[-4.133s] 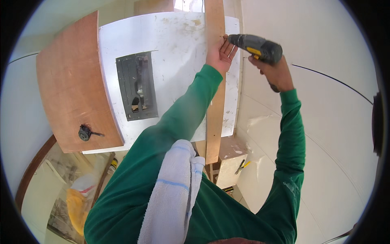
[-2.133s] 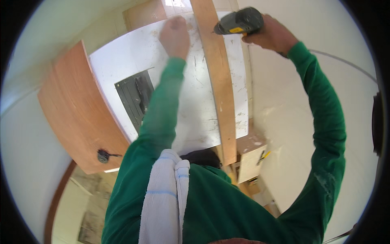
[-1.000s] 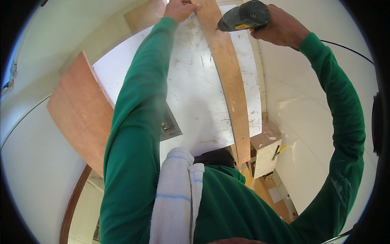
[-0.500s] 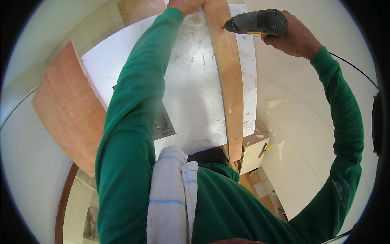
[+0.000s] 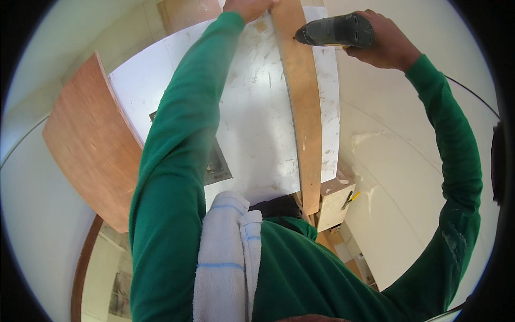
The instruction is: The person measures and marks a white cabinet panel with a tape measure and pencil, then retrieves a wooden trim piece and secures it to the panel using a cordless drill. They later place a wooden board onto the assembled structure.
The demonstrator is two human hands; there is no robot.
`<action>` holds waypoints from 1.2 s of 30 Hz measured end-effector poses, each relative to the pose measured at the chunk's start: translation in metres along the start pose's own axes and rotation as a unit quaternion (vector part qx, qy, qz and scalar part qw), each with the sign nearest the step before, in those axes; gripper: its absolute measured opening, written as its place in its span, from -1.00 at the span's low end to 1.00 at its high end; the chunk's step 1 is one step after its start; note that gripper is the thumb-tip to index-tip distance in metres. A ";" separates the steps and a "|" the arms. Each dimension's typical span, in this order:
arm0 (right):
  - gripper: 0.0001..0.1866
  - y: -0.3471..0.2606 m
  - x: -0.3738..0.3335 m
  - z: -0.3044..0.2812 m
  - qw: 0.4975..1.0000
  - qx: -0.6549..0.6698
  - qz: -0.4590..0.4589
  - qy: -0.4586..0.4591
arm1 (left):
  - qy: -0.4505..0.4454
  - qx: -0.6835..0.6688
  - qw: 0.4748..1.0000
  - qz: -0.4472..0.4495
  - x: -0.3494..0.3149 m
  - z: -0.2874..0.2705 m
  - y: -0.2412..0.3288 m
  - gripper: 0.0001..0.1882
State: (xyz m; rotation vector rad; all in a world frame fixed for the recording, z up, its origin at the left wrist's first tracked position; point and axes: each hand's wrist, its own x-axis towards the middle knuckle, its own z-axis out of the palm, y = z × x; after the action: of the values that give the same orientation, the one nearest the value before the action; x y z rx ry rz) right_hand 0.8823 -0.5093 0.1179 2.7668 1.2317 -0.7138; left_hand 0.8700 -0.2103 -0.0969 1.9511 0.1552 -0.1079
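My right hand (image 5: 387,42) is wrapped round the grip of a dark power drill (image 5: 337,31), held level with its nose pointing left. The drill's tip meets the face of a long wooden plank (image 5: 304,107) near its upper end. At the top edge of the view, my left hand (image 5: 248,7) is at the plank's left edge, its fingers closed against it and partly cut off by the frame. Behind the plank lies a scuffed white panel (image 5: 252,107).
A reddish-brown plywood sheet (image 5: 88,145) leans at the left. A metal plate (image 5: 217,163) shows beside my left forearm. A striped white towel (image 5: 222,252) hangs over me. At the lower right are a small cabinet (image 5: 333,206) and a yellow-and-black tool (image 5: 351,198).
The drill and my right hand have shifted slightly left and down, with the tip staying at about the same spot on the plank. My left hand has hardly moved.
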 end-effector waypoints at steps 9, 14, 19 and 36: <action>-0.72 -0.030 0.018 -0.038 0.997 -0.028 0.014 -0.066 | -0.049 -0.053 0.997 0.032 0.010 0.003 -0.022 -0.49; -0.74 -0.046 0.021 -0.040 0.992 -0.083 0.061 -0.070 | -0.035 -0.092 0.995 -0.010 0.017 0.001 -0.027 -0.46; -0.68 -0.057 -0.025 -0.008 0.995 -0.046 0.082 0.033 | -0.046 0.004 0.997 -0.069 0.025 -0.001 -0.036 -0.32; -0.44 -0.291 -0.483 0.306 0.593 0.439 0.576 0.353 | -0.092 0.389 0.856 0.326 -0.322 0.165 0.051 -0.22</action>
State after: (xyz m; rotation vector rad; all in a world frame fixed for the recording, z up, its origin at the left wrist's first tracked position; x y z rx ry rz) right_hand 0.2736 -0.7094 0.0922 3.6038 -1.5942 0.0544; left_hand 0.5599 -0.4010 -0.0648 2.6675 -0.8003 0.1158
